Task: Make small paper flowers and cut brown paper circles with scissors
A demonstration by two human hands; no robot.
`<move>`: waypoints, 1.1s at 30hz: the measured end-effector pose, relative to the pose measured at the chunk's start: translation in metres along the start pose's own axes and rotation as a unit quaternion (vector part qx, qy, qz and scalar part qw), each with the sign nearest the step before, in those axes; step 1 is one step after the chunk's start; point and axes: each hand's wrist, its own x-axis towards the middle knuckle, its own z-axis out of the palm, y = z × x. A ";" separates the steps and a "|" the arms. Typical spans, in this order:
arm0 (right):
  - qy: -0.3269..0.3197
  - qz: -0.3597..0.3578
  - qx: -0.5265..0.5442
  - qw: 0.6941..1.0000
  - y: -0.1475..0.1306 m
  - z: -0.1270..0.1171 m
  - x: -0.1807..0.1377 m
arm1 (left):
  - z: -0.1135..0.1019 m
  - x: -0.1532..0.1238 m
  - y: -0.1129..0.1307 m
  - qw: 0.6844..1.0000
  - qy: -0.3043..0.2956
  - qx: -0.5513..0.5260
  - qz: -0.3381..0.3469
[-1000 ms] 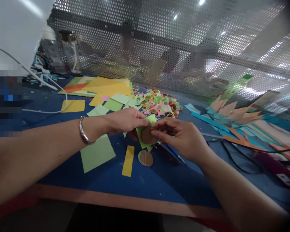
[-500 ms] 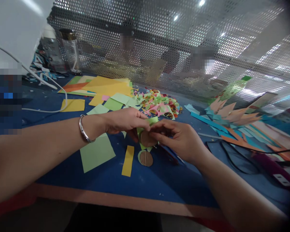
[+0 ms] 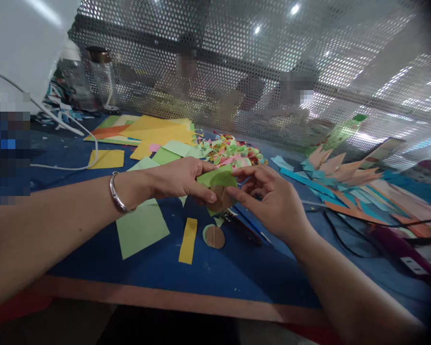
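Note:
Between my two hands, a piece of green paper (image 3: 219,176) is held just above the table, with a brown round disc (image 3: 222,197) against its near face. My left hand (image 3: 187,179) is closed on the paper's left side, the thumb lying over the disc's edge. My right hand (image 3: 269,196) pinches the right side, thumb and fingertips touching the disc and paper. Below them a second brown disc (image 3: 215,237) lies on a pale green paper circle. A yellow paper strip (image 3: 188,241) and a light green sheet (image 3: 143,230) rest to its left.
A heap of paper scraps (image 3: 232,151) and a yellow paper stack (image 3: 158,129) lie behind my hands. Bottles (image 3: 102,79) stand back left. Folded paper pieces (image 3: 335,165) and a purple power strip (image 3: 398,251) are at right. A perforated screen (image 3: 215,100) closes the back.
The green paper and disc have been lifted and tilted, showing more of the paper. My left thumb has moved down onto the disc, and my right fingers have spread a little.

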 end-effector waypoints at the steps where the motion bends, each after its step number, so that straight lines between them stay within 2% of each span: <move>1: 0.016 0.000 0.004 1.000 0.002 0.000 0.001 | -0.001 0.000 0.000 1.000 0.003 -0.001 0.007; 5: 0.030 0.018 0.051 0.998 0.008 0.000 0.003 | -0.004 -0.001 -0.003 0.999 0.016 -0.012 0.036; 9: -0.028 0.060 0.150 0.986 0.010 0.001 0.004 | -0.004 0.001 -0.006 0.997 0.038 -0.017 0.069; 12: -0.060 0.093 0.164 0.980 0.006 0.002 0.003 | -0.001 0.003 -0.007 0.995 0.046 -0.050 0.075; 15: -0.056 0.109 0.172 0.977 0.001 0.001 0.002 | 0.006 0.004 -0.006 0.990 0.073 -0.104 0.061; 20: -0.037 0.095 0.201 0.974 -0.003 -0.003 0.002 | 0.018 0.005 -0.003 0.974 0.103 -0.200 -0.006; 23: -0.040 0.093 0.169 0.980 -0.004 -0.005 0.003 | 0.022 0.007 -0.005 0.973 0.115 -0.202 0.006; 26: -0.072 0.087 0.101 0.989 -0.003 -0.006 0.004 | 0.020 0.008 -0.008 0.973 0.160 -0.165 0.037; 28: -0.138 0.077 0.037 0.987 -0.003 -0.008 0.004 | 0.016 0.009 -0.011 0.969 0.203 -0.127 0.055; 31: -0.241 0.079 -0.057 0.966 -0.003 -0.010 0.003 | 0.007 0.011 -0.015 0.958 0.267 -0.064 0.077; 33: -0.278 0.073 -0.100 0.953 -0.004 -0.011 0.002 | 0.003 0.012 -0.018 0.952 0.295 -0.031 0.081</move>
